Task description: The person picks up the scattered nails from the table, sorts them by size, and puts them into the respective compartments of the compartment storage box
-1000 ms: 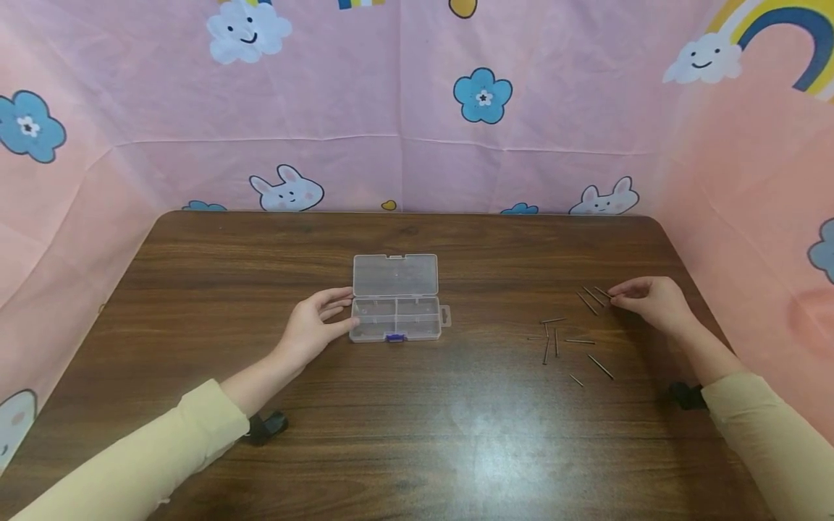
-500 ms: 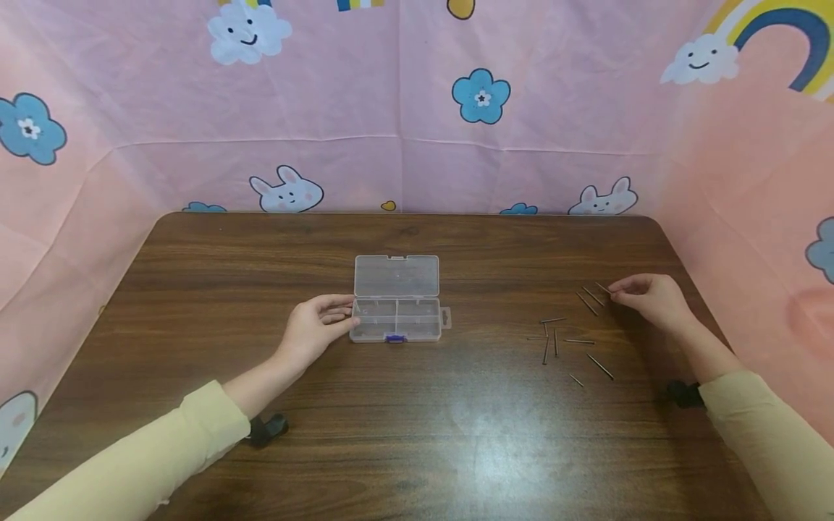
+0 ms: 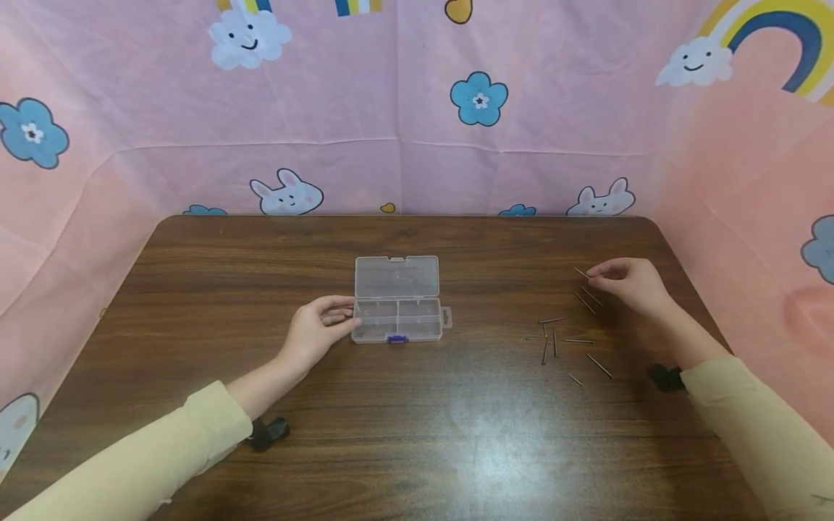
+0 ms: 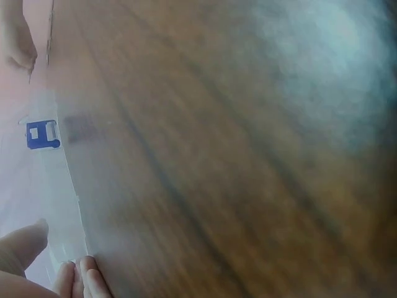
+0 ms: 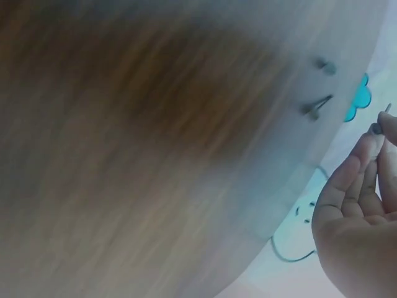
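Observation:
A clear plastic compartment box (image 3: 397, 316) with a blue latch (image 3: 397, 339) lies on the wooden table, its lid (image 3: 397, 277) raised at the back. My left hand (image 3: 310, 331) grips the box's left end, thumb at the front corner and fingers at the side; the left wrist view shows thumb (image 4: 28, 242) and fingers about that end. At the right, a nail (image 3: 582, 273) is pinched between the thumb and fingertips of my right hand (image 3: 628, 281). In the right wrist view the nail's head (image 5: 376, 128) shows at the fingertips. Nothing is seen inside the box's compartments.
Several loose nails lie right of the box, among them a pair near my right hand, one being a slanted nail (image 3: 585, 303), and a longer nail (image 3: 599, 366) closer to the front. Patterned pink cloth (image 3: 443, 174) walls the table (image 3: 260, 246) at the back and sides.
My right hand has lifted the nail off the table and moved left and slightly farther back with it. The left hand stays at the box.

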The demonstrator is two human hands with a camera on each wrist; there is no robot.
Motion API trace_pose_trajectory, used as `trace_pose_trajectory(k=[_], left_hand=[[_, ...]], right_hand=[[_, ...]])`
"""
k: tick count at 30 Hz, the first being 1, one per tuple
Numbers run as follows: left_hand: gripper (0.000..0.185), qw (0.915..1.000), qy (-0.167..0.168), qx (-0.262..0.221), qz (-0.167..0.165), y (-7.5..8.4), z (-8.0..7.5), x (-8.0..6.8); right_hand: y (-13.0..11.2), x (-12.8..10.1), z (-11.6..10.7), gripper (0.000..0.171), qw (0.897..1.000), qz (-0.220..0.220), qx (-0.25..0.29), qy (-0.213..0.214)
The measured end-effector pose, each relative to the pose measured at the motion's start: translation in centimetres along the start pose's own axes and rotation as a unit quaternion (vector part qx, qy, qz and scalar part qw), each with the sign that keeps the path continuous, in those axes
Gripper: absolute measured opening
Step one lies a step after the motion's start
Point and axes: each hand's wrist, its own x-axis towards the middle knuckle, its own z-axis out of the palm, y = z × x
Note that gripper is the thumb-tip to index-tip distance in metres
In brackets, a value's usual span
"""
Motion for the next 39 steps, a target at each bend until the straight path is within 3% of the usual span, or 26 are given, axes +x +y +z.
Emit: trace_pose_trajectory(k=[18,39], left_hand=[[0.044,0.9998,-0.012,-0.015,-0.001,-0.2,-0.2,0.1],[0.044,0.9997,-0.011,-0.023,-0.001,-0.3,-0.2,0.0]], right_hand=[[-5.1,1.7,3.5,0.026,0.995,-0.003,0.078,-0.060],[-11.6,3.8,9.3,0.015,0.983,-0.082,0.130,-0.101]])
